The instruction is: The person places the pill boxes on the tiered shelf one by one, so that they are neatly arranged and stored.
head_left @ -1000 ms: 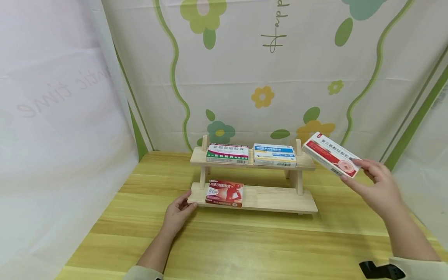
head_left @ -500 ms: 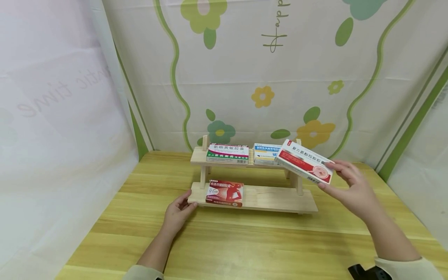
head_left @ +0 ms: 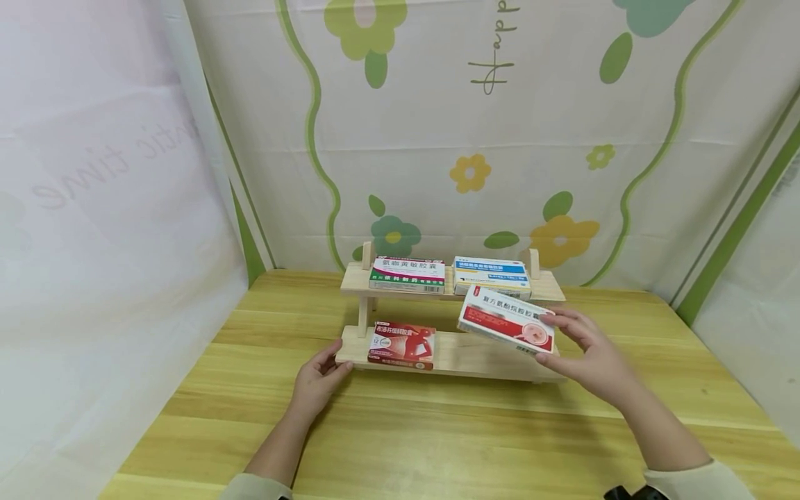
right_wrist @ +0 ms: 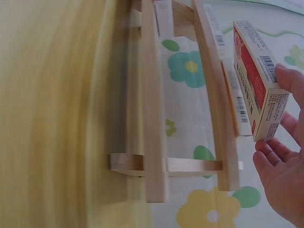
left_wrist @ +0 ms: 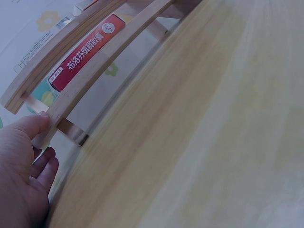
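Observation:
My right hand (head_left: 594,357) pinches a white-and-red medicine box (head_left: 503,323) by its right end. The box is tilted, in front of the right half of a two-tier wooden display rack (head_left: 465,361), and covers part of both tiers. In the right wrist view, thumb and fingers hold opposite sides of that medicine box (right_wrist: 259,80). My left hand (head_left: 317,382) grips the left end of the lower tier. The left wrist view shows the thumb on the board (left_wrist: 90,76) and the fingers below it.
A white, magenta and green medicine box (head_left: 406,276) and a blue-and-white one (head_left: 490,276) lie side by side on the upper tier. A red medicine box (head_left: 402,345) lies on the lower tier's left. Beneath is a wooden table (head_left: 400,437); a flowered cloth (head_left: 406,125) hangs behind.
My right hand has carried the white-and-red box leftward and down, from beyond the rack's right end to before its right half. The box is less tilted. My left hand stays put.

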A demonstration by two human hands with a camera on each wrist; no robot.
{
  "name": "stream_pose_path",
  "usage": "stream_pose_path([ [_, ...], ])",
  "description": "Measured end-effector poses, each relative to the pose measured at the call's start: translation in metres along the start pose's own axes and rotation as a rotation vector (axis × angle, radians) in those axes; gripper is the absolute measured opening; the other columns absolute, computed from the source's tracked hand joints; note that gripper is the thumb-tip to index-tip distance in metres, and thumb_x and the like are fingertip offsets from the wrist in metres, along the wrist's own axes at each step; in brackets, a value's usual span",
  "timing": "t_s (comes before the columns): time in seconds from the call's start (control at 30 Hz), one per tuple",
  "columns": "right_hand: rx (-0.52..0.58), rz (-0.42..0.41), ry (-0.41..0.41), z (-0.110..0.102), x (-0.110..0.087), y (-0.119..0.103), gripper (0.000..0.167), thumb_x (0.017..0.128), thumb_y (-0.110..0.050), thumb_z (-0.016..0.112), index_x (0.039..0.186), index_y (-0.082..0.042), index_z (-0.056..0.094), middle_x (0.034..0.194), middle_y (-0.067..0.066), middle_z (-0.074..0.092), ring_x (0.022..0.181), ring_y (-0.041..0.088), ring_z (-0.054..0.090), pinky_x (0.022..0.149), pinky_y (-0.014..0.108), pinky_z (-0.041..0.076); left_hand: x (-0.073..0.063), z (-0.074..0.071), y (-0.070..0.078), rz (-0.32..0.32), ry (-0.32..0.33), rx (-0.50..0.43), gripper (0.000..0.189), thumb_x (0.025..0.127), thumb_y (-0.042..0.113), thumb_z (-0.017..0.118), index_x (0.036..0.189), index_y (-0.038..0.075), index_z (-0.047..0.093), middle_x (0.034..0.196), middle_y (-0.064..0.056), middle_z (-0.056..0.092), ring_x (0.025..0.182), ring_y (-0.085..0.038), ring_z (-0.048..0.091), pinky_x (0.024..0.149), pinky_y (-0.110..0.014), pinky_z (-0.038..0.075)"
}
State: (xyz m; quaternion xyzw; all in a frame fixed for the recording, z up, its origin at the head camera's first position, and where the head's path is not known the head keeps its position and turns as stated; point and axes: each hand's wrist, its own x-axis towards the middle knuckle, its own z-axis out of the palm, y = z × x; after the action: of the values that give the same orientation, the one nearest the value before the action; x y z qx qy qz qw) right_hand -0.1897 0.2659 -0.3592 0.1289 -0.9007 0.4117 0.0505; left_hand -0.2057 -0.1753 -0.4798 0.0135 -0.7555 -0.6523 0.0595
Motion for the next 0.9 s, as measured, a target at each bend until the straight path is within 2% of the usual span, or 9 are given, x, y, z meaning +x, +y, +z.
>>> stream_pose_path([
  [0.27,-0.009,-0.015,-0.033,0.024,0.001,0.019,0.060,0.080,-0.028,0.082,0.132,-0.008,0.059,0.148,0.017,0.040,0.134,0.049,0.040,0.107,0.067,0.035,0.000,0.000,0.000,0.004,-0.001,-0.003,0.057,0.089,0.009,0.071,0.140,-0.004,0.048,0.150,-0.018,0.045,0.133,-0.034,0.048,0.101,-0.016,0.047],
  [0.53,-0.013,-0.028,-0.045,0.044,0.001,0.042,0.058,0.078,-0.026,0.084,0.128,-0.007,0.062,0.145,0.019,0.044,0.130,0.051,0.044,0.107,0.065,0.037,0.001,0.000,-0.001,0.001,0.001,0.008,0.057,0.089,0.011,0.072,0.140,-0.003,0.049,0.150,-0.017,0.045,0.134,-0.033,0.047,0.104,-0.023,0.046],
  [0.77,-0.062,-0.058,-0.039,0.053,-0.001,0.050,0.057,0.074,-0.027,0.086,0.124,-0.009,0.065,0.141,0.017,0.048,0.131,0.046,0.043,0.104,0.067,0.037,0.001,0.000,-0.002,-0.003,0.002,0.007,0.057,0.090,0.011,0.072,0.140,-0.002,0.049,0.150,-0.016,0.045,0.133,-0.032,0.048,0.101,-0.017,0.046],
  [0.9,-0.073,-0.056,-0.051,0.053,-0.001,0.051,0.057,0.075,-0.028,0.085,0.125,-0.009,0.064,0.143,0.018,0.047,0.132,0.049,0.040,0.101,0.072,0.034,0.001,0.000,-0.002,-0.003,0.001,0.001,0.057,0.090,0.011,0.071,0.140,-0.002,0.049,0.150,-0.016,0.045,0.133,-0.032,0.048,0.100,-0.014,0.046],
])
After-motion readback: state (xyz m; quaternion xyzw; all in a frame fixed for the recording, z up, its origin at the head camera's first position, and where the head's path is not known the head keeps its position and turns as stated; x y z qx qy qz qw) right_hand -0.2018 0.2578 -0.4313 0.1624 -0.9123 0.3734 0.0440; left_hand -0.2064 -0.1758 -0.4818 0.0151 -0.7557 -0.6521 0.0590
